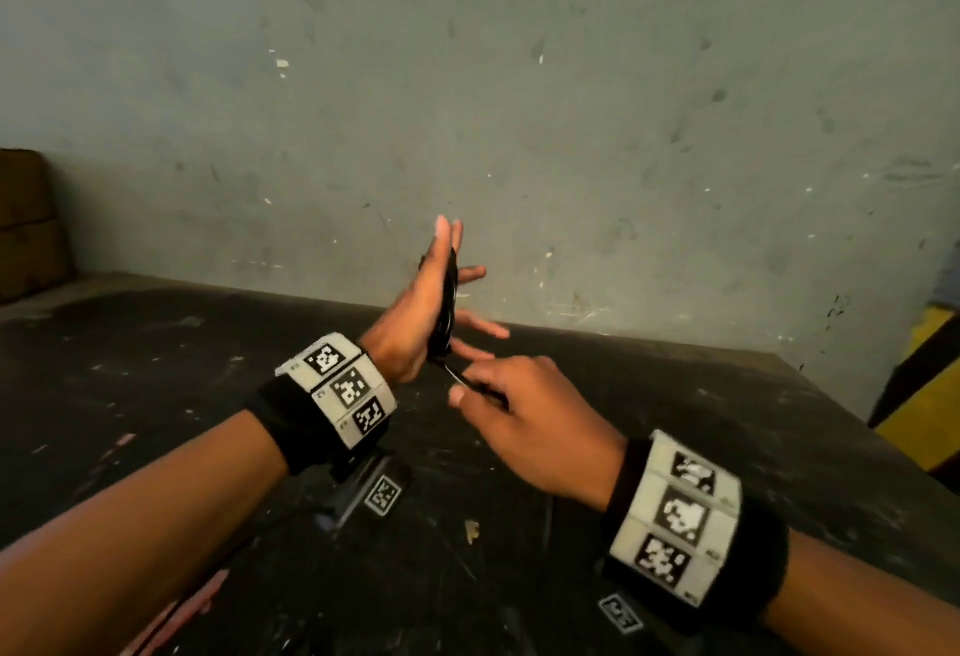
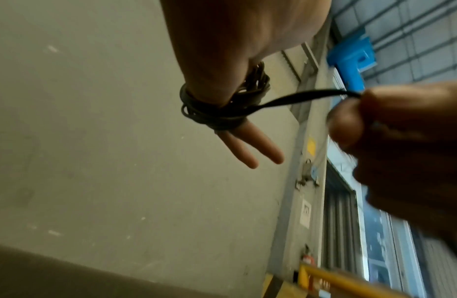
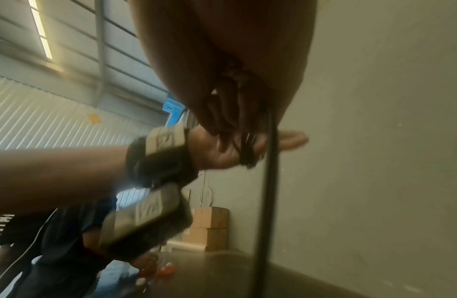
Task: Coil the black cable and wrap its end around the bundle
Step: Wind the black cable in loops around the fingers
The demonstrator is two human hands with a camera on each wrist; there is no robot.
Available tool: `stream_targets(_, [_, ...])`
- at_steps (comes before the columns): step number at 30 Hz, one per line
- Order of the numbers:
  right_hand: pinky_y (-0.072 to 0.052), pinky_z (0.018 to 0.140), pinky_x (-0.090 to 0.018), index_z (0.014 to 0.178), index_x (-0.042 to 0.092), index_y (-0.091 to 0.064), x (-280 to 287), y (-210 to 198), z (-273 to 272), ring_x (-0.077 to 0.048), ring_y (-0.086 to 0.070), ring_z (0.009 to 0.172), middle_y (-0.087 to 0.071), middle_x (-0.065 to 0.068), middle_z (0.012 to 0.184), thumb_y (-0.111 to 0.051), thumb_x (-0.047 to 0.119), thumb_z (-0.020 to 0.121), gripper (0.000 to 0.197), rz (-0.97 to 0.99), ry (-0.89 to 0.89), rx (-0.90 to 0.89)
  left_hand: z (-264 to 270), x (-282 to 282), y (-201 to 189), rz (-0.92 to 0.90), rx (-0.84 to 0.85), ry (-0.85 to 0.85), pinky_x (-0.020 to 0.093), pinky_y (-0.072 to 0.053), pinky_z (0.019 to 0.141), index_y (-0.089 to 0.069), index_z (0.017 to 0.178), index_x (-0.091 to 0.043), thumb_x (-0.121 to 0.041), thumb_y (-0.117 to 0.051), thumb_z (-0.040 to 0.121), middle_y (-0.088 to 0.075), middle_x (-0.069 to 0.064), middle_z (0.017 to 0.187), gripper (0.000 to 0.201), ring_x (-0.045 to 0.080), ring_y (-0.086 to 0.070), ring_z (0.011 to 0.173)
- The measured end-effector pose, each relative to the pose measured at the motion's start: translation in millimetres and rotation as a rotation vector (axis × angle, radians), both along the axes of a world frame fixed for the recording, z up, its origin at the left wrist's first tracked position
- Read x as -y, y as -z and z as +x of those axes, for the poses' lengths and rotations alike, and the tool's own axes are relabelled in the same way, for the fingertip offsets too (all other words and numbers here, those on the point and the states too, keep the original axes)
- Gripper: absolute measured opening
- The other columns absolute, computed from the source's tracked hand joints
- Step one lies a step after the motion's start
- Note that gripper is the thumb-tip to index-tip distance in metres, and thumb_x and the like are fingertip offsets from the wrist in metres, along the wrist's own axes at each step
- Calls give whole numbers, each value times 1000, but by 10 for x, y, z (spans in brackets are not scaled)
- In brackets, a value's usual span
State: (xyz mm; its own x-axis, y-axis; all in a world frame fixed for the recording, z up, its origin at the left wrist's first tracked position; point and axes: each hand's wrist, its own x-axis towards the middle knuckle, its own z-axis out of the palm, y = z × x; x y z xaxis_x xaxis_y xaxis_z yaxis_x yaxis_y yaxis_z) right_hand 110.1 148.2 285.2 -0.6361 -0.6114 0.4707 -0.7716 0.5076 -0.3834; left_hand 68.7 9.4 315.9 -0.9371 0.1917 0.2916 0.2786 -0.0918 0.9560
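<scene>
My left hand (image 1: 421, 307) is raised upright above the table with its fingers straight and spread. The black cable (image 1: 448, 302) is wound in several turns around its fingers, and the loops (image 2: 212, 115) show clearly in the left wrist view. A short free strand (image 2: 298, 98) runs from the coil to my right hand (image 1: 467, 380), just below and right of the left. The right thumb and forefinger pinch that strand. In the right wrist view the cable (image 3: 269, 181) hangs down past the palm, blurred.
A dark, scuffed table (image 1: 623, 447) lies under both hands, with printed marker tags (image 1: 383, 494) on it. A grey wall stands right behind. A cardboard box (image 1: 26, 224) sits at far left and a yellow-black striped barrier (image 1: 924, 395) at far right. Another person (image 3: 64, 242) stands behind.
</scene>
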Motion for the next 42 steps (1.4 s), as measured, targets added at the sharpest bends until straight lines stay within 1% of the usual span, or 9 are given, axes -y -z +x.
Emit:
stream_targets(7, [-31,49,-12,76,19,-71,-433,-881,-483,0,-48,46,-48,14,45,-66,27,83,11,385,-82,-153,-234,-65,332,-326,2,216,20,-39,33,-18,146,-38,-94,-23,54,-58,14,121,108,20,-58,51])
stream_targets(12, [-32,47,-11,82,16,-74,-679,-1271,-874,1,-50,48,-49,13,44,-66,34,81,20,356,-82,-280,-311,-198,304,-350,55,361,19,-39,33,-18,140,-56,-92,-23,57,-59,15,116,91,22,-55,54])
stream_targets(18, [-32,48,-27,68,15,-69,-817,-1037,-1470,-10,-43,43,-49,8,46,-54,45,85,38,172,-5,-372,-389,-255,147,-211,116,555,20,-45,33,-23,141,-52,-90,-27,58,-57,26,122,92,23,-63,57])
stream_targets(22, [-40,57,-29,66,19,-65,-691,-507,-1785,-3,-52,49,-53,11,49,-40,39,91,41,11,36,-252,-558,-275,-93,10,120,621,32,-55,38,-24,144,-44,-84,-6,63,-58,25,125,92,34,-70,68])
stream_targets(25, [-48,66,-32,79,14,-66,-522,-149,-1788,-15,-65,73,-67,-5,74,-38,24,90,32,-90,-15,-133,-793,-308,-234,201,115,561,39,-59,45,-21,146,-41,-84,-9,65,-57,25,130,93,36,-72,78])
stream_targets(29, [-45,56,-40,80,19,-55,-339,12,-1721,-24,-57,55,-55,0,60,-34,22,98,28,-113,-16,-47,-1116,-299,-316,300,89,333,40,-61,53,-12,147,-42,-84,-7,70,-55,21,135,88,40,-71,88])
stream_targets(34, [-51,64,-44,73,14,-51,-212,62,-1682,-24,-60,60,-56,-3,62,-42,23,96,26,39,-17,81,-1296,-332,-237,373,84,172,39,-61,56,-3,148,-42,-81,-9,76,-44,22,143,82,43,-68,94])
stream_targets(39, [-51,72,-39,77,12,-57,-289,9,-1565,-18,-62,76,-65,-3,85,-50,22,92,19,149,-2,70,-1345,-387,-41,137,21,-16,40,-60,50,-4,147,-44,-72,-3,82,-46,16,141,70,32,-72,79])
stream_targets(42, [-41,67,-25,82,9,-66,-402,-181,-1436,0,-52,67,-57,17,84,-56,22,90,18,213,-43,113,-1301,-424,112,-121,-6,-87,32,-56,48,-4,146,-47,-71,0,79,-49,12,138,70,19,-71,74])
